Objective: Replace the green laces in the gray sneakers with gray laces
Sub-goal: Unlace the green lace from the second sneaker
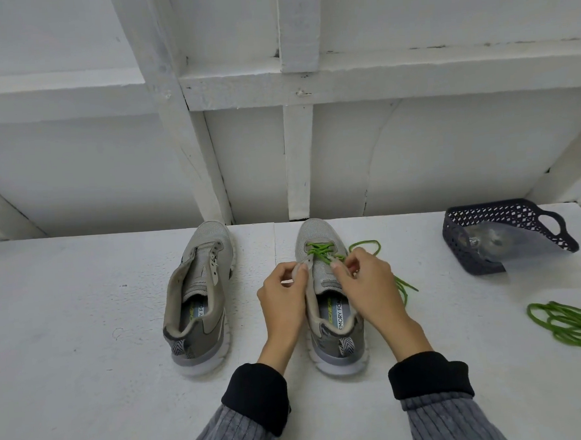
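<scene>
Two gray sneakers stand side by side on the white surface, toes pointing away from me. The left sneaker (198,300) has no lace in its eyelets. The right sneaker (321,238) still carries a green lace (321,250) through its front eyelets, with loose ends trailing off to its right. My left hand (283,298) pinches the left eyelet flap of this sneaker. My right hand (368,283) pinches the green lace at the right side of the tongue. A second green lace (567,322) lies bunched at the far right.
A dark blue perforated basket (471,246) lies tipped at the back right, with a clear plastic bag (501,237) inside; its contents are unclear. White wooden framing (299,158) rises directly behind the sneakers.
</scene>
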### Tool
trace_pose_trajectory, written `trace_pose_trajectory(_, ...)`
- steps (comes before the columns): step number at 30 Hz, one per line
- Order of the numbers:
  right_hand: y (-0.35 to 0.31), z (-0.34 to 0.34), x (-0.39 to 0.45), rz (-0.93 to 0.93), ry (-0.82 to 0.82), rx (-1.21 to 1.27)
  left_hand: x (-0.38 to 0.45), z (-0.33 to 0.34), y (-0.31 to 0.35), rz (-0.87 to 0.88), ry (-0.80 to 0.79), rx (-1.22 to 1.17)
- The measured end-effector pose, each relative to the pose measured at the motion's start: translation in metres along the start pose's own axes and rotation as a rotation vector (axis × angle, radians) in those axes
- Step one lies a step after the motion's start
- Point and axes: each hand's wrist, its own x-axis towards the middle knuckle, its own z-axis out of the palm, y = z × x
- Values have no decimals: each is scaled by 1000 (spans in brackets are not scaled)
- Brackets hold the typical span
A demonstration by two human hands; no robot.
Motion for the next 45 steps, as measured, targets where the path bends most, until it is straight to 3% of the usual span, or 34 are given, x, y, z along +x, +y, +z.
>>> trace_pose_trajectory(7,1,4,-6,176,190,310,5,-11,8,63,-50,127)
trace_pose_trajectory(11,1,19,-11,213,239,386,3,-10,12,343,-83,597)
trace_pose_trajectory(13,3,22,-11,224,266,399,9,-5,17,514,-184,725)
trace_pose_trajectory(18,4,25,-13,193,296,374,26,12,25,564,-379,956)
trace_pose_trajectory(21,4,26,-13,196,309,391,30,15,23,530,-343,859)
trace_pose_trajectory(24,3,26,-14,203,321,405,26,11,18,325,-265,375)
trace_pose_trajectory(27,0,25,-16,221,318,392,17,6,17,41,-37,-52)
trace_pose_trajectory(29,0,25,-17,226,314,375,17,3,16,79,-8,49)
trace_pose_trajectory(33,0,25,-17,200,314,355,21,6,24,508,-145,623)
trace_pose_trajectory(35,-1,24,-18,197,316,360,25,14,25,636,-182,874)
trace_pose_trajectory(41,0,26,-17,192,322,389,28,19,23,413,-292,867)
trace_pose_trajectory(45,0,27,-16,192,326,388,25,17,25,398,-333,844)
